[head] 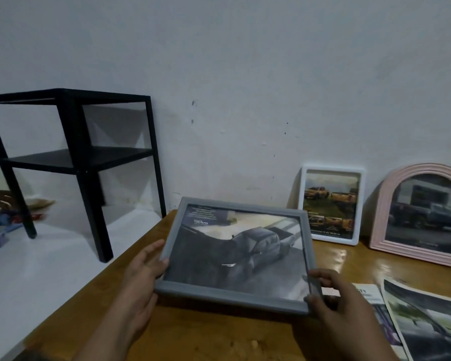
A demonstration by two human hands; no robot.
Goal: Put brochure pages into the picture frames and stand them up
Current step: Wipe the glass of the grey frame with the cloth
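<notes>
I hold a grey picture frame (235, 298) with a dark car brochure page inside, tilted above the wooden table (219, 337). My left hand (141, 277) grips its left edge with the thumb on the front. At the frame's lower right corner, my right hand (336, 300) grips with fingers curled round the edge. A white frame (303, 204) with a page of orange trucks stands against the wall at the back right. Beside it stands a pink arched frame (383, 212) with a page of a dark truck. Loose brochure pages (425, 321) lie at the right.
A black two-tier metal side table (84, 157) stands on the white floor left of the wooden table. Coloured clutter (0, 220) lies at the far left edge. A white wall (245, 74) runs right behind the table.
</notes>
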